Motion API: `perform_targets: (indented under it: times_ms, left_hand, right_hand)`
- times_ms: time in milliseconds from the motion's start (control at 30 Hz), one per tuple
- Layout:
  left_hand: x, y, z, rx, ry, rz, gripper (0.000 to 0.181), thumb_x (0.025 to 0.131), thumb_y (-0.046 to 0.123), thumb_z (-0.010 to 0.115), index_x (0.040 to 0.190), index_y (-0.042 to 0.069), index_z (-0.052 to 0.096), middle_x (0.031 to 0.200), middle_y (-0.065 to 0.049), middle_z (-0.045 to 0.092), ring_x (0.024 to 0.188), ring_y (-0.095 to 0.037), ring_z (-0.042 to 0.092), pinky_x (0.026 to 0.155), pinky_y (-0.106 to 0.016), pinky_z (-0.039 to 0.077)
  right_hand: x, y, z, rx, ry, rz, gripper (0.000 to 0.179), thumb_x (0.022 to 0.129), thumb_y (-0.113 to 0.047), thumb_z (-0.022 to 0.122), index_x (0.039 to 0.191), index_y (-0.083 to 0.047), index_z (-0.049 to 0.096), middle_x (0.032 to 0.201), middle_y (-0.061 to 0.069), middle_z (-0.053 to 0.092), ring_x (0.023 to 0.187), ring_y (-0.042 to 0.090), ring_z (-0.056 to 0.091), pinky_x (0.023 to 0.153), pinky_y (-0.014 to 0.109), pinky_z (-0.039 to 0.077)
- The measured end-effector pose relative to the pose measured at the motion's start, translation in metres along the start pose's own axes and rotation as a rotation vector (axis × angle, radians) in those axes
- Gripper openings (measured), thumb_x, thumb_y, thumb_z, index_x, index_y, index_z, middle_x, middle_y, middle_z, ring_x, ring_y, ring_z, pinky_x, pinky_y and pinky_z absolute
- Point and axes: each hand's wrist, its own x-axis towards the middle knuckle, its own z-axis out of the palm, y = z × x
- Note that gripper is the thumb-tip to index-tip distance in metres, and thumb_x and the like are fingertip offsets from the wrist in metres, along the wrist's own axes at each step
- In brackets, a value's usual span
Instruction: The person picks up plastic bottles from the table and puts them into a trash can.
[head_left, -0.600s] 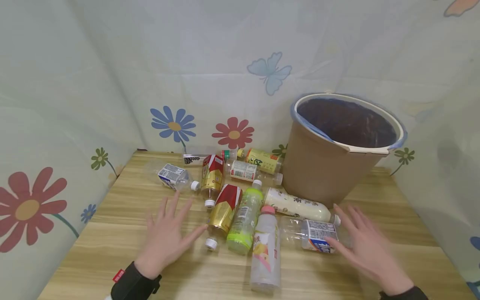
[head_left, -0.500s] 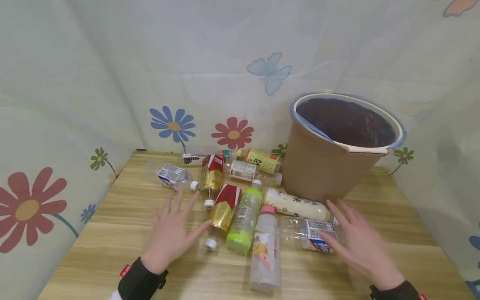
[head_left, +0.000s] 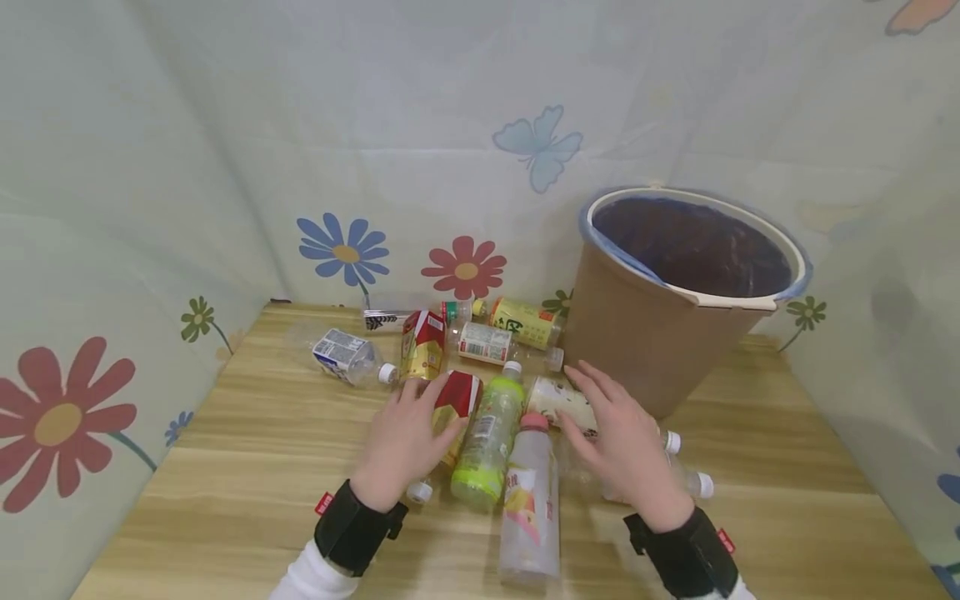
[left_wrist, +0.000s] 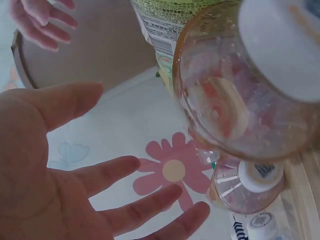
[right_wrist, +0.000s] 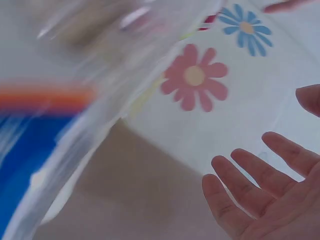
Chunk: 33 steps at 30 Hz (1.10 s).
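Note:
My left hand (head_left: 401, 437), fingers spread, hovers over the nearer red-and-gold drink bottle (head_left: 461, 392), overlapping it. In the left wrist view its palm faces a clear bottle neck with a white cap (left_wrist: 285, 45). My right hand (head_left: 626, 442) spreads above the cream bottle (head_left: 551, 396) and a clear bottle whose white cap (head_left: 703, 485) shows past the wrist. The right wrist view shows open fingers (right_wrist: 252, 180) and a blurred clear bottle with a blue label (right_wrist: 25, 165). Between the hands lie a green bottle (head_left: 491, 425) and a pink-capped bottle (head_left: 531, 517).
A brown bin (head_left: 630, 333) with a blue liner stands at the back right. Farther back lie another red-and-gold bottle (head_left: 423, 342), a clear labelled bottle (head_left: 345, 354), a yellow-labelled bottle (head_left: 525, 321) and several others. Flowered curtains (head_left: 247, 208) enclose the wooden table (head_left: 225, 467).
Both hands have moved inward toward each other, the left to the right and the right to the left, now overlapping bottles. The bottles and bin have stayed in place.

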Motion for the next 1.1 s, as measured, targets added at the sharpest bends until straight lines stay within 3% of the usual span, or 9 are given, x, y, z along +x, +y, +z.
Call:
perform_targets:
  times_ms: [300,600,867,1100]
  left_hand:
    - [0.001,0.005,0.014,0.023,-0.064,-0.032,0.071,0.082,0.051,0.064,0.141,0.015,0.044,0.119,-0.019,0.053,0.091,-0.036,0.058,0.069,-0.047,0.054]
    - [-0.002,0.004,0.025,0.043,-0.063,-0.020,0.071,0.082,0.048,0.066,0.140,0.014,0.046,0.118,-0.020,0.051,0.079,-0.033,0.057,0.063,-0.043,0.051]
    - [-0.002,0.002,0.030,0.026,-0.065,-0.035,0.072,0.081,0.042,0.068,0.143,0.014,0.042,0.115,-0.022,0.049,0.063,-0.024,0.050,0.048,-0.033,0.042]
    - [0.001,0.002,0.034,-0.002,-0.122,-0.077,0.075,0.083,0.042,0.065,0.147,0.017,0.034,0.120,-0.025,0.047,0.059,-0.024,0.049,0.045,-0.033,0.040]
  right_hand:
    - [0.014,-0.021,0.011,0.131,0.016,0.036,0.053,0.088,-0.030,0.065,0.134,-0.009,0.052,0.135,0.012,0.052,0.118,0.028,0.053,0.092,0.048,0.048]
    - [0.013,-0.021,0.008,0.208,0.004,0.056,0.051,0.089,-0.029,0.063,0.137,-0.015,0.050,0.135,0.007,0.052,0.120,0.024,0.052,0.092,0.046,0.047]
    - [0.015,-0.019,0.010,0.210,0.002,0.047,0.051,0.088,-0.028,0.064,0.135,-0.014,0.051,0.134,0.007,0.053,0.119,0.023,0.052,0.092,0.045,0.047]
    - [0.016,-0.018,0.012,0.209,-0.008,0.049,0.051,0.088,-0.028,0.065,0.134,-0.010,0.052,0.134,0.007,0.053,0.120,0.024,0.052,0.094,0.046,0.046]
